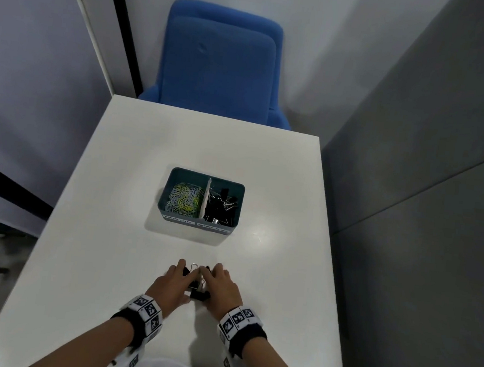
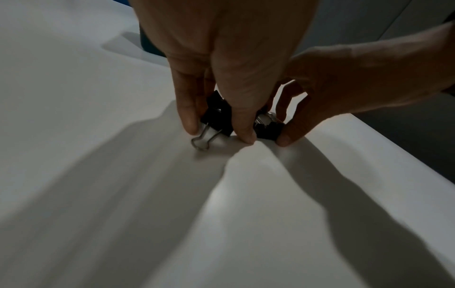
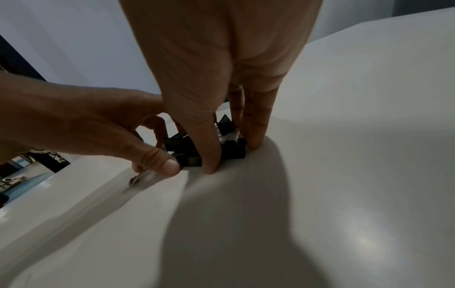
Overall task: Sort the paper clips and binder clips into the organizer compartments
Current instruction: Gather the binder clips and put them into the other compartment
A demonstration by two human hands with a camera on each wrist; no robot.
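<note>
Both hands meet at the near tabletop (image 1: 115, 200) edge: left hand (image 1: 170, 284) and right hand (image 1: 222, 288) each pinch black binder clips (image 1: 199, 293) from a small cluster. The organizer (image 1: 201, 198) sits farther off, holding paper clips (image 1: 184, 198) left, binder clips right.

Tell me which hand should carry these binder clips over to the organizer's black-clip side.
Right, probably. The right hand lies on the same side as the organizer's right compartment, which holds the black clips. The left hand would have to cross over. Both hands pinch the binder clips, so either could lift.
</note>
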